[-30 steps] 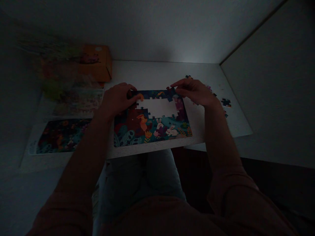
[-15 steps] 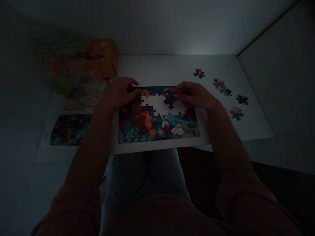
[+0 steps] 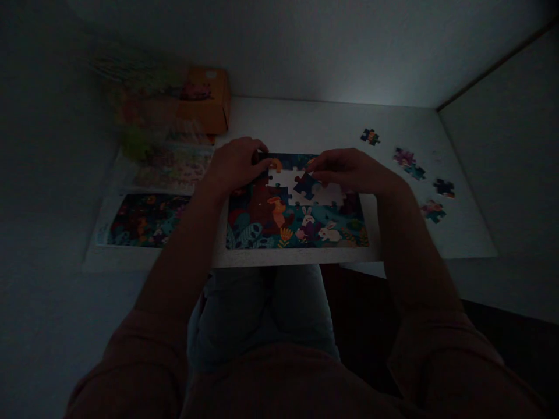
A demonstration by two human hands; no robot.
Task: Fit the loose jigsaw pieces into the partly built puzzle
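A partly assembled jigsaw puzzle [image 3: 257,227] with forest animals lies in front of me, with a white gap in its upper middle. My left hand [image 3: 238,166] rests on the puzzle's upper left corner, thumb and fingers apart. Over the gap, a dark blue puzzle piece [image 3: 305,186] sits tilted against the gap's outline. My right hand [image 3: 353,169] pinches that piece at its upper right between thumb and fingertips. Whether the piece touches the surface below is hard to tell in the dim light.
Several loose pieces, among them a dark one [image 3: 370,137] and a purple one [image 3: 404,157], lie to the right on the white table [image 3: 297,119]. At left are an orange box [image 3: 205,105], a clear plastic bag [image 3: 170,169] and a picture sheet [image 3: 146,221].
The view has shifted, moving the scene rightward. Within the gap, my right hand has brought the dark piece a little left and turned it. My left hand stays at the puzzle's corner.
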